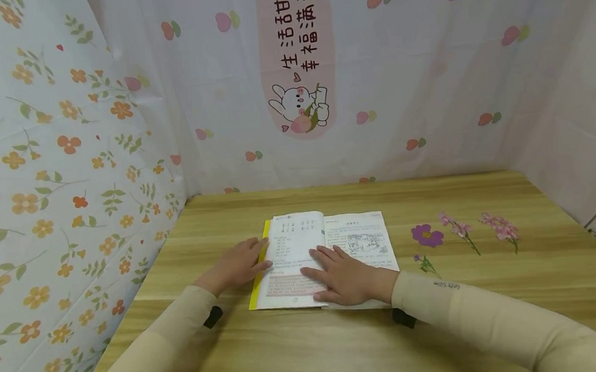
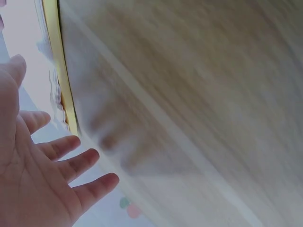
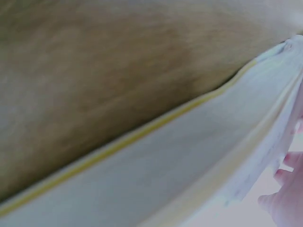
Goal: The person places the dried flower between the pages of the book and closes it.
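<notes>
An open book (image 1: 294,249) with printed text lies on the wooden table, its yellow cover edge (image 1: 258,289) showing along the left side. At that left edge is my left hand (image 1: 238,265), fingers extended toward the pages. The left wrist view shows the same hand (image 2: 52,161) with spread fingers beside the book's yellow edge (image 2: 61,71). My right hand (image 1: 343,276) rests flat across the lower middle of the book, fingers spread near the fold. In the right wrist view, fingertips (image 3: 279,177) appear at the right beside the book's page edges (image 3: 156,165).
Right of the book lie a purple flower (image 1: 428,235), two pink flower sprigs (image 1: 459,228) (image 1: 500,226) and a small green-stemmed sprig (image 1: 427,264). Behind the wooden table (image 1: 309,346) hangs a printed white cloth (image 1: 404,75); a floral cloth (image 1: 59,185) hangs at the left.
</notes>
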The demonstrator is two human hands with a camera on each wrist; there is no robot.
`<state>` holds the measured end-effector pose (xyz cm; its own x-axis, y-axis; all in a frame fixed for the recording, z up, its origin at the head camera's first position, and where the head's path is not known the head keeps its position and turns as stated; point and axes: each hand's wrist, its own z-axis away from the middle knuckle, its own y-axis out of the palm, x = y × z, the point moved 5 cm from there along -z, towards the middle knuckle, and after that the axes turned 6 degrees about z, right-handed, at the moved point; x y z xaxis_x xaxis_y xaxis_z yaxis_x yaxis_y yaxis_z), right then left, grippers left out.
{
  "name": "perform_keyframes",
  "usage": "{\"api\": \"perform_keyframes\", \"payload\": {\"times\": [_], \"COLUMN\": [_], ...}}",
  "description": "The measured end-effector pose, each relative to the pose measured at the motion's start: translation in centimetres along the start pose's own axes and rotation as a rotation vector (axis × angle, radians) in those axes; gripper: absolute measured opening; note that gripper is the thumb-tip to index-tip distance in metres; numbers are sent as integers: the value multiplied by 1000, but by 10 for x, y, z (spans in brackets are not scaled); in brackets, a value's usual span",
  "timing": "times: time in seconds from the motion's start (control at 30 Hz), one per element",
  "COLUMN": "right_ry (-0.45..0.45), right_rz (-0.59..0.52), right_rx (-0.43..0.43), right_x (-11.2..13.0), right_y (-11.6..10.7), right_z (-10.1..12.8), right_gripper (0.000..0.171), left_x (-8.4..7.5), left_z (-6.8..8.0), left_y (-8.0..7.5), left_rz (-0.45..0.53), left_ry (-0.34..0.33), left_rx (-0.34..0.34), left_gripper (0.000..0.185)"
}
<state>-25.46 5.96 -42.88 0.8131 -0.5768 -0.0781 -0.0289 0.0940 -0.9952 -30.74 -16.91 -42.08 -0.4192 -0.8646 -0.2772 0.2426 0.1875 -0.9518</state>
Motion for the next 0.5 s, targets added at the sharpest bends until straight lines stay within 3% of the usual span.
{"api": "perform_keyframes", "payload": {"times": [0.2, 0.5], "right_ry": [28, 31], "right_rz": [-17, 6], "right_rx": [49, 48], "right_x": [1, 2], "right_y": [-3, -5], "right_z": [-1, -2], "right_gripper": [64, 64], "left_x": [-4, -7], "left_z": [-4, -7], "left_y": [6, 12], "left_rz": [2, -73], "left_ry": [-7, 5], "left_rx": [45, 67], "left_gripper": [76, 81]}}
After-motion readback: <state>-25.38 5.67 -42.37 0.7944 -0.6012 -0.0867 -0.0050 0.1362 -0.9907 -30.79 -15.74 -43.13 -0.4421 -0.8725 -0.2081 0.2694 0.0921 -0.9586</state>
